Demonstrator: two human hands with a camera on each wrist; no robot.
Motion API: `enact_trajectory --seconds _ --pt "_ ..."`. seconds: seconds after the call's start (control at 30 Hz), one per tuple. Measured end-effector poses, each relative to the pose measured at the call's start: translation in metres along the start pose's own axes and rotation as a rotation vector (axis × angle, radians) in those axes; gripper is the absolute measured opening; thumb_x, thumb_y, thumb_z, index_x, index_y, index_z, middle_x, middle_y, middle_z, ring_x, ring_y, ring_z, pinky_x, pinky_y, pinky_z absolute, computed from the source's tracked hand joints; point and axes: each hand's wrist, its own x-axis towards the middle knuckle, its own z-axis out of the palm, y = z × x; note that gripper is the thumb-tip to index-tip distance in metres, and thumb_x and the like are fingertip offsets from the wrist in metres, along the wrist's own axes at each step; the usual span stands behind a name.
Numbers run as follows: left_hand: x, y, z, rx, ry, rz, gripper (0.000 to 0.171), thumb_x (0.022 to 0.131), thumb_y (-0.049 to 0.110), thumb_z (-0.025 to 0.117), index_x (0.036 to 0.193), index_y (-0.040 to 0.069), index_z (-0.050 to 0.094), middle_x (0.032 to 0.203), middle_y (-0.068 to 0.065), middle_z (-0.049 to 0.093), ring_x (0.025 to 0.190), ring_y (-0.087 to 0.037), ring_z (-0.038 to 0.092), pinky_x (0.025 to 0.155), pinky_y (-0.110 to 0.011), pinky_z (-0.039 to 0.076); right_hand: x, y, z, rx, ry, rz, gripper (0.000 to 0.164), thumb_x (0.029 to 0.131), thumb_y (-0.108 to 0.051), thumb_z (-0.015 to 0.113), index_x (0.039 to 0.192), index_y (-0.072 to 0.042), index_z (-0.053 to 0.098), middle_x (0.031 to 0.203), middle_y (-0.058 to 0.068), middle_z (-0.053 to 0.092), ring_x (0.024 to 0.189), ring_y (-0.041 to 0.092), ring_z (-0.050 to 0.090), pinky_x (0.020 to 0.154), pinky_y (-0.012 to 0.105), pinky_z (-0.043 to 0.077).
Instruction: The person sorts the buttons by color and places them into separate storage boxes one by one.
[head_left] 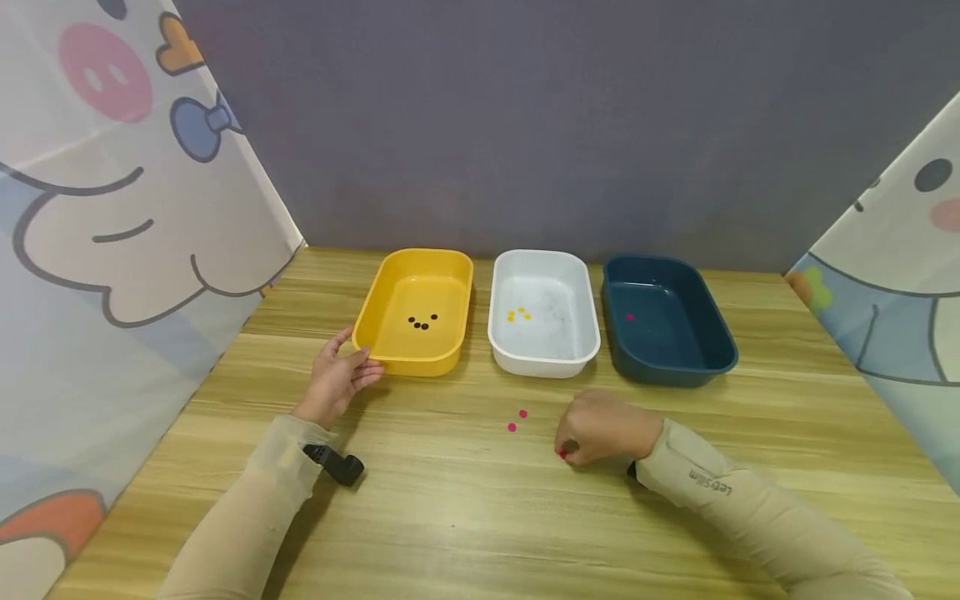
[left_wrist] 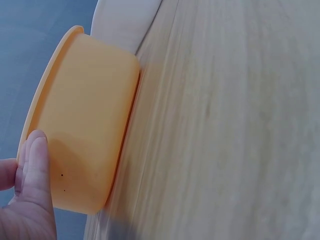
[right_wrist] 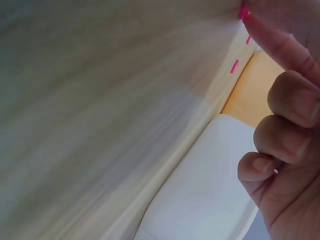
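Note:
At the near left corner of the yellow tray (head_left: 416, 367), my left hand (head_left: 335, 377) grips the rim, thumb on top and fingers against the outer wall. Several black discs (head_left: 424, 327) lie inside that tray. My right hand (head_left: 606, 427) is low over the table in front of the white tray (head_left: 543, 367), pinching a small pink disc (head_left: 562, 455) with thumb and index finger. The right wrist view shows the held disc (right_wrist: 243, 11) at the index fingertip, the other fingers curled in. Left of this hand, two more pink discs (head_left: 512, 427) lie on the wood.
Several yellow discs (head_left: 527, 317) are in the white tray. To its right stands a dark blue tray (head_left: 670, 377) with one pink disc (head_left: 630, 317) inside. A grey partition (head_left: 525, 125) rises behind the trays, and printed cloths (head_left: 150, 275) flank the wooden table (head_left: 450, 500).

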Motion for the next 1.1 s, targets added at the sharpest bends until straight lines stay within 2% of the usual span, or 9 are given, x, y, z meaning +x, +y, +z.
enact_trajectory --seconds 0.3,0.47,0.53,0.77,0.93,1.1 --pt "0.002 0.003 0.003 0.037 -0.011 0.003 0.068 0.101 -0.001 0.041 0.155 0.016 0.004 0.064 -0.005 0.064 0.057 -0.011 0.066 0.06 -0.023 0.059 0.0 -0.006 -0.001 -0.066 -0.017 0.045 0.016 0.065 -0.015 0.076 0.061 -0.027 0.066 0.06 -0.019 0.06 0.053 -0.001 0.051 0.05 0.018 0.041" --pt "0.003 0.003 0.005 0.045 -0.012 0.006 0.068 0.101 -0.001 0.041 0.155 0.016 0.004 0.064 -0.005 0.064 0.056 -0.011 0.066 0.06 -0.023 0.059 -0.002 -0.01 -0.002 -0.11 0.001 0.055 0.022 0.062 -0.013 0.073 0.054 -0.026 0.056 0.052 -0.018 0.049 0.048 0.001 0.043 0.05 0.021 0.039" --pt "0.004 0.003 0.005 0.054 -0.019 0.006 0.068 0.101 -0.001 0.041 0.155 0.015 0.004 0.064 -0.005 0.064 0.056 -0.011 0.066 0.06 -0.022 0.059 -0.003 -0.011 -0.003 -0.121 0.026 0.048 0.023 0.06 -0.012 0.071 0.052 -0.025 0.054 0.051 -0.017 0.047 0.047 0.002 0.043 0.049 0.022 0.038" --pt "0.004 0.002 0.004 0.062 0.0 -0.007 0.068 0.101 0.0 0.041 0.155 0.015 0.003 0.063 -0.004 0.063 0.056 -0.011 0.065 0.059 -0.022 0.059 -0.008 -0.007 -0.015 -0.178 0.221 0.003 0.028 0.055 -0.009 0.071 0.05 -0.022 0.047 0.047 -0.014 0.044 0.042 0.006 0.04 0.041 0.019 0.026" --pt "0.001 0.002 0.0 0.023 0.005 -0.013 0.068 0.1 -0.001 0.04 0.155 0.016 0.003 0.063 -0.005 0.063 0.056 -0.012 0.066 0.059 -0.023 0.059 -0.02 -0.004 -0.026 -0.159 0.273 0.088 0.029 0.055 -0.006 0.072 0.052 -0.023 0.05 0.05 -0.015 0.043 0.047 0.006 0.037 0.045 0.02 0.03" --pt "-0.002 0.003 -0.003 0.003 -0.009 -0.016 0.069 0.1 -0.002 0.04 0.155 0.017 0.003 0.064 -0.006 0.063 0.057 -0.013 0.067 0.061 -0.025 0.059 -0.041 -0.002 -0.031 -0.176 0.285 0.16 0.021 0.059 -0.008 0.075 0.058 -0.023 0.061 0.055 -0.016 0.052 0.049 0.005 0.041 0.049 0.023 0.037"
